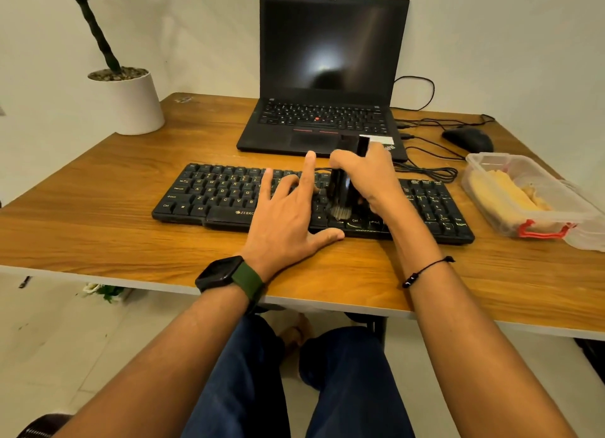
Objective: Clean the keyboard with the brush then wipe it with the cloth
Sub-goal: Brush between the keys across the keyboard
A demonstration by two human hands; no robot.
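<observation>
While your right hand (360,172) is clamped round the black brush (343,188), bristles down on the keys just right of the spacebar, you're in the brushing step. Your left hand (288,214) lies flat with fingers spread on the middle of the keyboard (209,195), thumb at its front edge, bracing it and gripping nothing. Keyboard sits mid-table, parallel to the near edge, in front of the laptop (327,77).

The cloth looks like the yellow material inside the clear container (523,195) by the right edge of the table; can't confirm, it's seen through plastic.

Next move, by my read: sweep the bristles along the key rows and across the numpad end, keep the brace on, shift your left hand to reach the keys under it. Wipe not yet due.
</observation>
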